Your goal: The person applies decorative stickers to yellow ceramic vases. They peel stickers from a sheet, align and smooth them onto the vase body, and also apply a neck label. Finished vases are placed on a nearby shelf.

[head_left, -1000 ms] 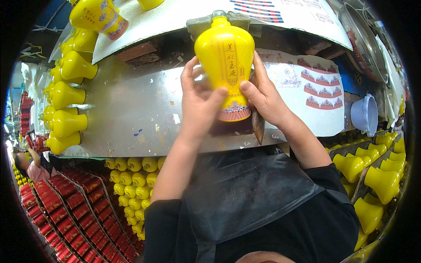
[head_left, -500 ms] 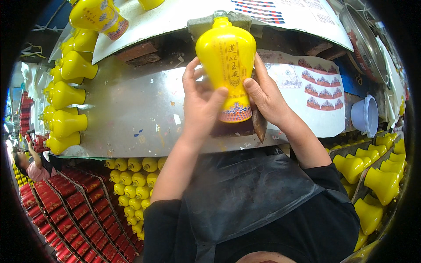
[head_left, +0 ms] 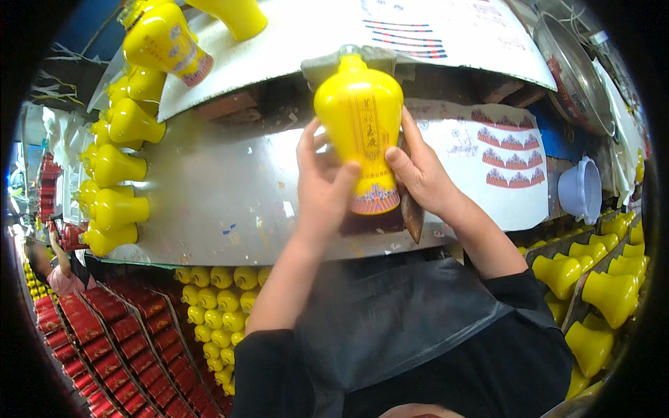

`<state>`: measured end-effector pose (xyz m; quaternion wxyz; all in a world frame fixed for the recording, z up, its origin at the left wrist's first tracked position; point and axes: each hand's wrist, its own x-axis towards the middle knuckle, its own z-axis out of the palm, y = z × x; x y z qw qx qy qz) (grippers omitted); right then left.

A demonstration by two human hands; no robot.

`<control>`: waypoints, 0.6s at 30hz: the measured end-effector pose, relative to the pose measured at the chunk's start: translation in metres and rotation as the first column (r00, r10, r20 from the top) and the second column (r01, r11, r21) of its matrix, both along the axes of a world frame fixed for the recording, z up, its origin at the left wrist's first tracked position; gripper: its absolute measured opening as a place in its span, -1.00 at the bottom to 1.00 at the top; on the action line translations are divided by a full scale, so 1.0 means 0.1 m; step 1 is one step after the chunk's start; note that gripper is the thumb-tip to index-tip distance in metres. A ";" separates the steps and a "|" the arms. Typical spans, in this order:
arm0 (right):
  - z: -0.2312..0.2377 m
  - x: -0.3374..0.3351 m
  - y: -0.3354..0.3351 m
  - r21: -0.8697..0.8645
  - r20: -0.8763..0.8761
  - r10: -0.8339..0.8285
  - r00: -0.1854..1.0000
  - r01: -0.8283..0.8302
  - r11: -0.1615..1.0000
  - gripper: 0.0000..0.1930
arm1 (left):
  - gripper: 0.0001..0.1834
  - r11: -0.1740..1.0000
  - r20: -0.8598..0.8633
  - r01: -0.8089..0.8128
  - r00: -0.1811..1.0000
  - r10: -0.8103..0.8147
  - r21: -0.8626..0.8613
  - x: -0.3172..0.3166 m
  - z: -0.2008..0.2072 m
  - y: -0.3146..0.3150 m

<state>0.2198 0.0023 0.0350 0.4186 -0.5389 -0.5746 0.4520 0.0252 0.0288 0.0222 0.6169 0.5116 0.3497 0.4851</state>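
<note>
A glossy yellow bottle (head_left: 359, 104), printed with dark lettering in a frame and a blue-and-red patterned band round its foot, is held between both hands above the metal table. My left hand (head_left: 325, 188) is closed on its left side, thumb on the front near the foot. On the opposite side my right hand (head_left: 424, 171) grips it, thumb pressed to the front. The bottle's neck points away from me, over a grey cloth-like pad (head_left: 317, 73). Beside the foot lies a brown pointed piece (head_left: 412, 217), partly hidden.
Printed decal sheets (head_left: 512, 205) lie on the metal table (head_left: 202, 195) and the white board (head_left: 306, 35) behind. Yellow bottles (head_left: 118, 167) line the left edge; more stand below. A lavender bucket (head_left: 580, 188) and a large metal pan (head_left: 575, 76) are at right. A person (head_left: 64, 279) is far left.
The whole view has shifted slightly, so the table and bottles sit lower in the picture. Both hands keep the same grip on the yellow bottle.
</note>
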 end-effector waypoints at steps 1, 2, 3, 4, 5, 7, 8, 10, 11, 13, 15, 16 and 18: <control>0.02 0.01 0.01 0.008 0.002 -0.003 1.000 0.003 1.000 -0.15 | -0.08 1.000 -0.013 -0.004 1.000 0.004 0.001 0.00 0.00 -0.01; 0.04 0.01 0.01 -0.003 0.018 0.005 1.000 -0.004 1.000 -0.16 | -0.08 1.000 -0.021 -0.010 1.000 0.010 0.003 0.00 0.01 -0.02; 0.09 0.05 0.02 -0.039 0.045 0.029 0.999 -0.027 0.999 -0.15 | -0.06 1.000 -0.032 -0.006 0.999 0.007 0.014 0.00 0.01 -0.03; 0.13 0.06 0.04 -0.012 0.034 -0.021 0.999 0.021 1.000 -0.14 | -0.06 0.997 -0.092 -0.032 0.995 0.039 0.077 0.00 0.02 -0.01; 0.19 0.11 0.04 -0.037 0.051 -0.042 0.998 0.044 0.998 -0.13 | -0.05 0.989 -0.150 -0.056 0.986 0.076 0.136 0.00 0.03 -0.01; 0.32 0.18 0.05 -0.079 0.045 -0.147 0.988 0.151 0.985 -0.25 | -0.04 0.953 -0.283 -0.080 0.945 0.166 0.292 -0.01 0.07 0.05; 0.38 0.21 0.06 0.084 0.102 -0.171 0.980 0.163 0.983 -0.31 | -0.07 0.897 -0.340 -0.076 0.909 0.241 0.435 -0.02 0.09 0.10; 0.46 0.22 0.11 0.306 0.357 -0.231 0.905 0.120 0.944 -0.45 | -0.12 0.732 -0.410 -0.025 0.815 0.409 0.681 -0.01 0.14 0.27; 0.48 0.19 0.16 0.379 0.371 -0.220 0.902 0.069 0.923 -0.46 | -0.21 0.704 -0.411 -0.002 0.811 0.417 0.711 0.00 0.17 0.32; 0.49 0.14 0.24 0.545 0.420 -0.226 0.879 -0.045 0.837 -0.48 | -0.25 0.641 -0.477 0.091 0.748 0.461 0.762 0.03 0.22 0.40; 0.50 0.12 0.29 0.564 0.481 -0.225 0.847 -0.102 0.820 -0.48 | -0.28 0.656 -0.546 0.145 0.699 0.461 0.741 0.06 0.26 0.42; 0.50 0.12 0.32 0.560 0.528 -0.217 0.821 -0.144 0.816 -0.49 | -0.28 0.646 -0.547 0.151 0.692 0.472 0.748 0.08 0.27 0.44; 0.51 0.13 0.32 0.399 0.560 -0.138 0.817 -0.120 0.909 -0.50 | -0.29 0.627 -0.550 0.163 0.676 0.491 0.761 0.11 0.28 0.47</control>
